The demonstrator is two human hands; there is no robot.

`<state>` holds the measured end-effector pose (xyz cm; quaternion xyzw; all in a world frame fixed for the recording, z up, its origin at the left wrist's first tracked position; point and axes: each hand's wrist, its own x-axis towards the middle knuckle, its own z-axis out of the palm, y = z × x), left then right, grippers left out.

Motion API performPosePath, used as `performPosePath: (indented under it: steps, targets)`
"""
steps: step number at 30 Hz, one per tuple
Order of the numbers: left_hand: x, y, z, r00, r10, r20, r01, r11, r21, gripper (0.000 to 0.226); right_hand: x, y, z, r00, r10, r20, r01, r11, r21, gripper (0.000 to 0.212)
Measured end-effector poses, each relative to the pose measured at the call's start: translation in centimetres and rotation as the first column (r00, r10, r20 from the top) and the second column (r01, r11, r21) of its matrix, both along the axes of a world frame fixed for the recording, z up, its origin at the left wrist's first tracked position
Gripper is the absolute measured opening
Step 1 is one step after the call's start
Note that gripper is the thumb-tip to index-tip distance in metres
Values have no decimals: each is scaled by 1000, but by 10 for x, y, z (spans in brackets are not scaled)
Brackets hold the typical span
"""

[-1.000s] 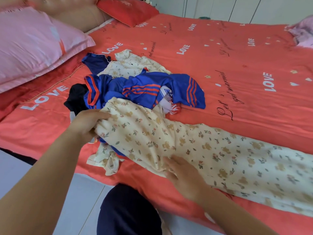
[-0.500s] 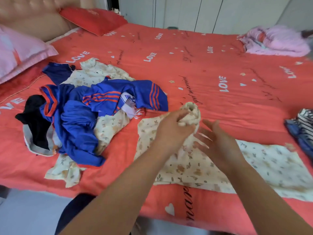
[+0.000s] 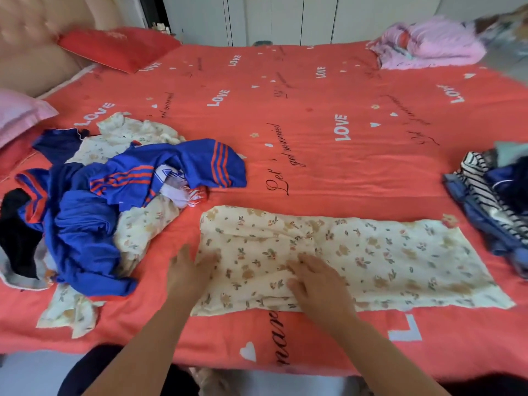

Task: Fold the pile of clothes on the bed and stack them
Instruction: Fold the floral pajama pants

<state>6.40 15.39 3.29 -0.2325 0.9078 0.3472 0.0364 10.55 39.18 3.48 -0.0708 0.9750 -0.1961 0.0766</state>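
Near the bed's front edge lies the cream floral cotton garment (image 3: 371,258), spread flat and doubled over at its left end. Both hands are open: the left hand (image 3: 188,270) lies on that folded end, and the right hand (image 3: 317,278) presses on the middle, probably smoothing the crease. Towards the left edge waits the tangled pile of blue orange-striped sportswear (image 3: 120,190). A dark striped heap (image 3: 485,195) sits at the right edge.

Bright diffuse light, faint soft shadows. Motion blur overall, worst on left hand (image 3: 188,271) and striped clothes (image 3: 490,201). Wide-angle bowing at borders.
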Motion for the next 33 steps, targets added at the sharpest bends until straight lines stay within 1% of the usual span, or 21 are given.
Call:
performPosePath:
  steps: [2,4,7,8,10,11,13,15,17,19,21,22,23,24,26,28,29,30,31,32,33]
  targets:
    - [-2,-3,-2,990,31,137,-48,991,123,71,3,4,-7,993,-11,121,3,998,64,43]
    - [-3,-2,5,987,68,142,-101,967,235,60,6,8,-6,993,-51,109,51,999,3,40]
    - [-3,8,34,991,126,54,-136,851,507,23,4,13,7,996,-85,-12,84,992,-91,37]
    - [-2,16,49,991,134,3,-112,812,573,19,3,14,15,995,-96,-23,92,985,-149,37]
    - [-2,38,78,985,109,-134,9,742,670,14,-1,17,37,992,-129,6,123,930,-346,38]
    - [-1,53,93,978,75,-197,85,715,694,13,-4,19,50,988,-152,34,150,867,-475,39]
    - [-1,89,118,954,-15,-300,235,658,716,14,-11,28,81,977,-172,125,209,672,-710,44]
    - [-1,133,134,913,-118,-391,373,629,682,17,-18,43,107,966,-117,231,259,468,-845,60]
    - [0,183,140,854,-241,-460,500,626,599,23,-24,71,125,950,-73,303,310,308,-899,68]
    - [4,230,141,797,-398,-454,599,617,511,31,-28,109,134,929,-119,351,369,208,-906,61]
    - [12,272,135,729,-563,-390,677,508,532,31,-29,152,127,881,-220,419,454,143,-879,44]
    - [17,288,130,703,-621,-346,683,453,574,30,-29,175,117,847,-292,445,497,135,-857,31]
    - [20,300,122,686,-659,-307,684,441,582,35,-28,198,104,801,-396,448,543,166,-823,19]
    - [23,307,113,678,-680,-280,694,465,550,39,-27,221,88,747,-503,435,599,224,-768,16]
    - [25,308,88,682,-687,-251,726,595,346,46,-21,255,57,663,-659,356,717,422,-555,28]
    - [25,294,58,720,-665,-200,689,718,95,53,-9,271,32,656,-723,218,753,606,-257,26]
    - [24,285,43,752,-638,-165,646,763,-7,58,-3,274,21,665,-723,189,747,646,-158,32]
    - [25,276,30,784,-609,-120,602,793,-87,64,1,275,12,666,-719,196,744,657,-117,39]
    - [25,268,18,817,-569,-87,560,821,-114,68,2,274,5,656,-725,209,752,651,-105,47]
    - [24,263,9,839,-539,-70,533,842,-87,69,1,275,-3,644,-735,213,761,643,-86,53]
    - [24,260,5,869,-486,-88,491,871,36,68,0,273,-6,642,-736,213,761,646,-62,56]
